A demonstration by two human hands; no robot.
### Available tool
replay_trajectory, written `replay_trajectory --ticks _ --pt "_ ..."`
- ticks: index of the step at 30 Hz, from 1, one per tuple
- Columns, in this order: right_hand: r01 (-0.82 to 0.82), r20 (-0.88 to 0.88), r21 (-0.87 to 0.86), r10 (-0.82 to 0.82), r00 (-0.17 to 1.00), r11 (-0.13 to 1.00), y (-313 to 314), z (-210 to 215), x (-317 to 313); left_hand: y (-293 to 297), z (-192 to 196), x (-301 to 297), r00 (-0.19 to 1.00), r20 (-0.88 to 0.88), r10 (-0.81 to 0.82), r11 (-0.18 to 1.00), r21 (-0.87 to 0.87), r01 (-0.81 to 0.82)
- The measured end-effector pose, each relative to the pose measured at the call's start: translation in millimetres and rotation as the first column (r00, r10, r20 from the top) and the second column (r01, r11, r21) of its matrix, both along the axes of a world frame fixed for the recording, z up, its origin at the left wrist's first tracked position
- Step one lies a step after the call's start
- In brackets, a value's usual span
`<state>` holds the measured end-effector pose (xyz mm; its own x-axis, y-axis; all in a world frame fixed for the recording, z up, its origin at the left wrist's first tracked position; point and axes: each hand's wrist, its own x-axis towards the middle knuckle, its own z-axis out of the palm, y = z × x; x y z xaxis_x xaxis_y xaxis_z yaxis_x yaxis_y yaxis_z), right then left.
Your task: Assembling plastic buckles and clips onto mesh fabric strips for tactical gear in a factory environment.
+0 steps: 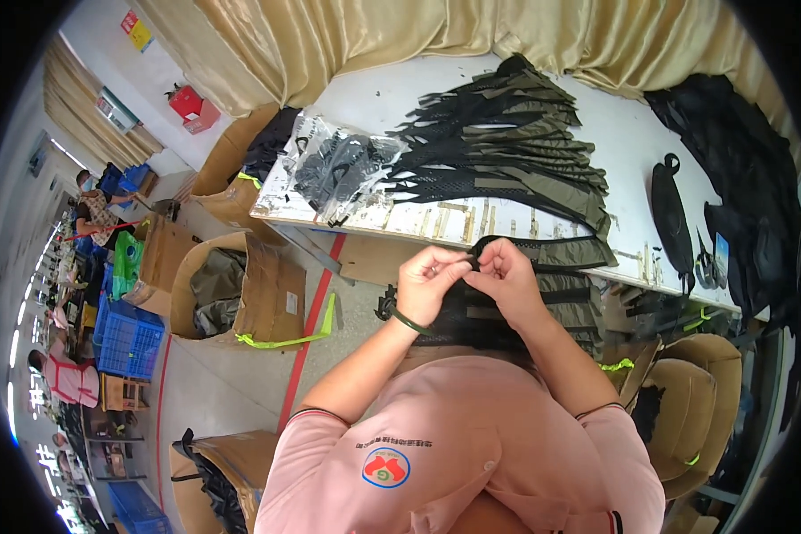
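Note:
My left hand [430,283] and my right hand [507,283] meet in front of my chest at the table's near edge. Both are closed in a pinch on the narrow end of a black and olive fabric strap [561,253]. That strap stretches off to the right along the edge. The small part between my fingertips is mostly hidden. More black and olive pieces [570,311] lie below my hands, near my lap. Beside my left wrist shows a black plastic buckle [385,304].
On the white table [365,89] are a fanned pile of similar straps [507,133], a clear bag of black buckles [343,169], scissors [708,267] and black fabric [739,151]. Cardboard boxes [280,298] stand left and right [712,392]. Co-workers [71,378] are far left.

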<state>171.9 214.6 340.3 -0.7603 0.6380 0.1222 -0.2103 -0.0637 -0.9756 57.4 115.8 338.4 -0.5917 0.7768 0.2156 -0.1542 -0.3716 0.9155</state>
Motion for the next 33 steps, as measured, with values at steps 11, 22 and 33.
replay_trajectory --ticks 11,22,33 --pt "0.039 0.094 0.025 -0.041 0.995 0.999 -11 5 15 -9 -13 -4 0.885 -0.452 -0.115 0.992 -0.014 0.123" --pt "-0.056 0.11 -0.183 0.077 0.991 0.981 1 1 -8 -9 -31 -20 0.908 -0.387 -0.161 0.987 -0.055 0.152" --pt "-0.007 0.205 -0.349 0.084 0.975 0.937 28 2 -13 23 -37 -22 0.946 -0.208 -0.25 0.963 0.048 0.265"
